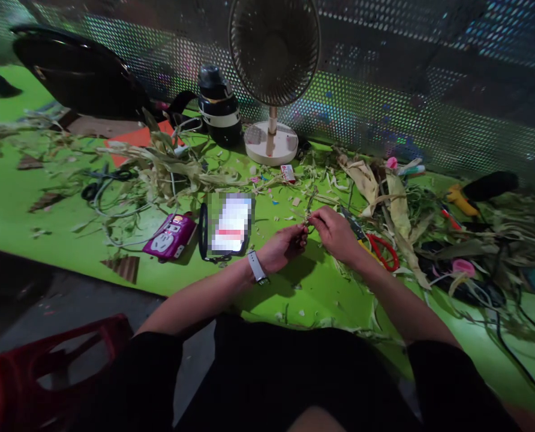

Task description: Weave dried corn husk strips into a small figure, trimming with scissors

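Observation:
My left hand (pixel 286 245) and my right hand (pixel 333 233) meet over the green table (pixel 267 300), fingers closed. Between their fingertips is a thin, stem-like greenish-brown piece (pixel 311 200), whose upper end points away from me. Its kind is too small to make out, and the fingers hide its lower part. A watch with a pale strap (pixel 257 267) is on my left wrist. Left of that hand lies a lit phone (pixel 232 225), its screen blurred. Beside my right forearm are red-handled pliers or scissors (pixel 383 252), partly covered by dry husks (pixel 400 210).
A white fan (pixel 271 144) and a black bottle (pixel 220 114) stand by the perforated metal screen (pixel 384 96). A purple power socket (pixel 168 237), dark scissors (pixel 105 180) and more husks lie left. A yellow-and-black tool (pixel 483 189) and cables lie right. A red stool (pixel 69 360) stands below.

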Available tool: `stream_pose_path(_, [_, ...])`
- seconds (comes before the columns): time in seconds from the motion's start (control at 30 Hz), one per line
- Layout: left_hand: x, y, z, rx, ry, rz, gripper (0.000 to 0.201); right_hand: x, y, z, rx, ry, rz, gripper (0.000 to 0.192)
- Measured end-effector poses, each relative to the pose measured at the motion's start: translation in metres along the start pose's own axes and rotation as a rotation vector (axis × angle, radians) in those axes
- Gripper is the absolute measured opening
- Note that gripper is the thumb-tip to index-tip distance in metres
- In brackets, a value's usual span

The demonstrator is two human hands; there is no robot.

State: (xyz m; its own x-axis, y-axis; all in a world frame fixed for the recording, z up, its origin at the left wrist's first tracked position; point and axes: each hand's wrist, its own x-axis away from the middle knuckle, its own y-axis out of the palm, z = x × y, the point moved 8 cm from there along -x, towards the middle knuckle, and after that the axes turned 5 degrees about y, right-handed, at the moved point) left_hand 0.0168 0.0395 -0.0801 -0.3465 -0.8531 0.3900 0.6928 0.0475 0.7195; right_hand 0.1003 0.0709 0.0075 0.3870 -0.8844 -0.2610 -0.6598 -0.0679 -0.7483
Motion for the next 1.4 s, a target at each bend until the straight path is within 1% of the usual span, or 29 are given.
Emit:
stream_pose_path(0.07, [-0.001, -0.002, 0.012, -0.197, 0.101, 0.013, 0.016, 0.0, -0.001, 0.006, 0.008, 0.054, -0.038, 0.018])
stream_pose_path(0.13, [0.001, -0.003, 0.032, -0.422, 0.258, 0.035, 0.011, 0.002, 0.0, 0.015, 0.01, 0.122, -0.081, 0.017])
stream_pose_path(0.17, [0.004, -0.003, 0.044, -0.516, 0.354, 0.065, 0.01, 0.004, 0.001, 0.02, 0.009, 0.158, -0.107, 0.018])
stream_pose_path(0.2, [0.008, -0.003, 0.058, -0.594, 0.469, 0.116, 0.011, 0.006, 0.004, 0.025, 0.007, 0.19, -0.133, 0.017])
stream_pose_path(0.23, [0.012, -0.001, 0.068, -0.647, 0.543, 0.13, 0.014, 0.009, 0.007, 0.029, 0.003, 0.213, -0.163, 0.017])
stream_pose_path(0.27, [0.015, 0.002, 0.073, -0.677, 0.571, 0.115, 0.016, 0.011, 0.011, 0.032, 0.001, 0.226, -0.191, 0.016])
stream_pose_path(0.33, [0.016, 0.007, 0.072, -0.69, 0.529, 0.042, 0.02, 0.015, 0.02, 0.033, 0.001, 0.221, -0.239, 0.013])
stream_pose_path(0.43, [0.015, 0.009, 0.059, -0.729, 0.415, -0.058, 0.022, 0.019, 0.033, 0.032, 0.014, 0.185, -0.299, 0.013])
stream_pose_path(0.5, [0.014, 0.007, 0.05, -0.798, 0.383, -0.094, 0.021, 0.02, 0.04, 0.031, 0.024, 0.157, -0.336, 0.014])
stream_pose_path(0.7, [0.01, -0.004, 0.042, -0.959, 0.455, -0.098, 0.018, 0.022, 0.05, 0.031, 0.051, 0.093, -0.417, 0.014])
stream_pose_path(0.87, [0.007, -0.005, 0.038, -1.081, 0.437, -0.14, 0.02, 0.023, 0.053, 0.031, 0.088, 0.08, -0.455, 0.015])
stream_pose_path(0.93, [0.007, -0.002, 0.038, -1.14, 0.443, -0.17, 0.021, 0.023, 0.053, 0.032, 0.094, 0.109, -0.458, 0.017])
stream_pose_path(1.07, [0.006, 0.005, 0.037, -1.347, 0.475, -0.198, 0.022, 0.022, 0.051, 0.036, 0.159, 0.175, -0.443, 0.022])
stream_pose_path(1.2, [0.003, 0.01, 0.036, -1.522, 0.497, -0.189, 0.017, 0.021, 0.052, 0.04, 0.184, 0.201, -0.415, 0.025])
stream_pose_path(1.33, [0.003, 0.013, 0.036, -1.7, 0.539, -0.15, 0.011, 0.022, 0.048, 0.045, 0.121, 0.263, -0.377, 0.029])
stream_pose_path(1.4, [0.005, 0.015, 0.036, -1.766, 0.578, -0.143, 0.014, 0.023, 0.046, 0.048, 0.078, 0.287, -0.38, 0.03])
